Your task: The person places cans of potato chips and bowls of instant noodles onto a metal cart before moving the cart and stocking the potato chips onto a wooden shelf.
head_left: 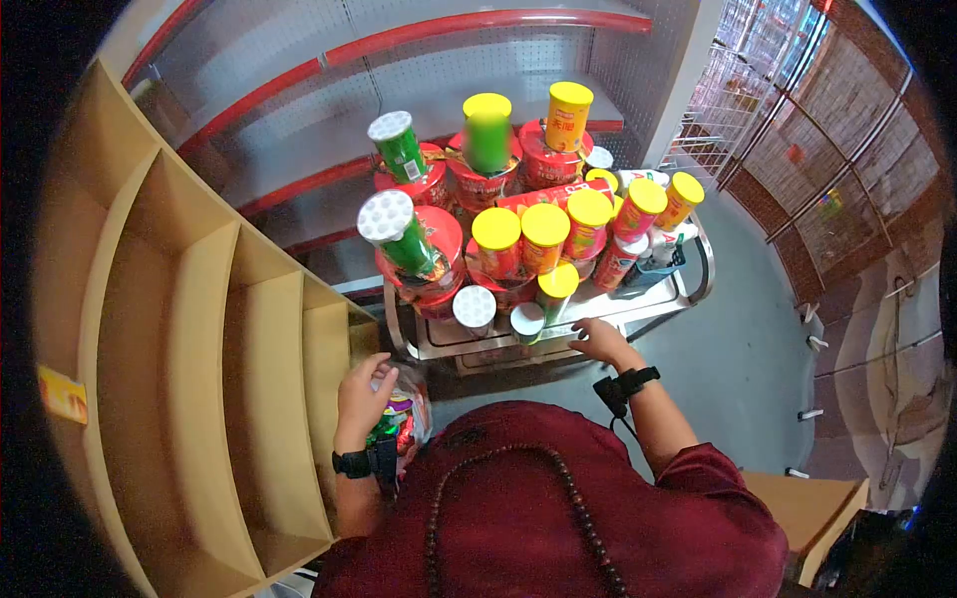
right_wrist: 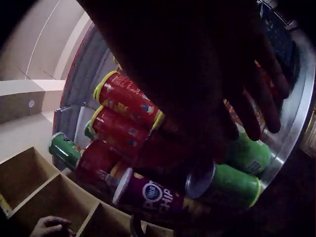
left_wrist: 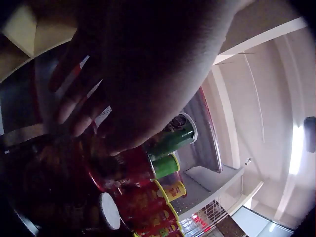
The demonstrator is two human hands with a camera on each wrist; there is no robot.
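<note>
My left hand [head_left: 365, 403] hangs with loosely bent fingers and holds nothing, between the wooden shelf and the cart, over a clear bag of colourful packets [head_left: 406, 424]. My right hand [head_left: 601, 342] hovers at the cart's near edge, its fingers apart and empty. Closest to it stand a green can with a grey lid [head_left: 527, 320] and a green can with a yellow lid [head_left: 557, 287]. A purple potato chip can [right_wrist: 153, 195] shows beside them in the right wrist view. Behind are red cans with yellow lids [head_left: 544, 239] and red instant noodle tubs [head_left: 485, 164], some bearing cans on top.
The metal cart [head_left: 454, 347] carries all these goods, with a dark basket [head_left: 653, 271] at its right. A light wooden shelf unit [head_left: 189, 329] lines the left side. Grey store shelves with red edges [head_left: 478, 30] rise behind. A cardboard box [head_left: 802, 508] sits at lower right.
</note>
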